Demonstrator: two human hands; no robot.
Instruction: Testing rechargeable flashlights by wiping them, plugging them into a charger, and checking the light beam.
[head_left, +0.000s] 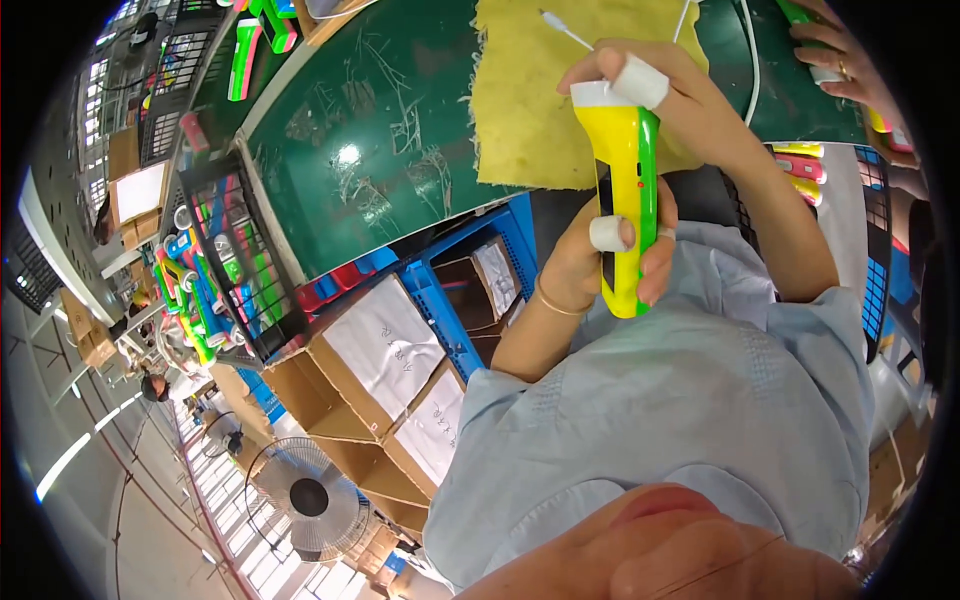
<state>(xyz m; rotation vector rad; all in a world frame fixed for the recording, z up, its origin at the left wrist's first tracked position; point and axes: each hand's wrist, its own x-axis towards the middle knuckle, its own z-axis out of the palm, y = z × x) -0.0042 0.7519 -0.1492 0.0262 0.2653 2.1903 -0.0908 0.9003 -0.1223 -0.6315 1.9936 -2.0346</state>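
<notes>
A yellow and green flashlight (625, 200) with a white head stands tilted between my hands, over the near edge of the bench. My left hand (585, 255), with a bracelet on its wrist, is wrapped around the lower handle; one finger has white tape. My right hand (675, 95) closes around the white head at the top, white tape on one of its digits; some of its fingers are hidden behind the head. A yellow cloth (520, 120) lies beneath on the green bench top (370, 130). A white cable plug (560, 27) rests on the cloth beyond my right hand.
At far right, another person's hand (835, 50) holds a green item. Black crates (240, 260) with colourful flashlights stand left. Below the bench are a blue crate (440, 315) and cardboard boxes (320, 390). A fan (308, 497) stands lower left.
</notes>
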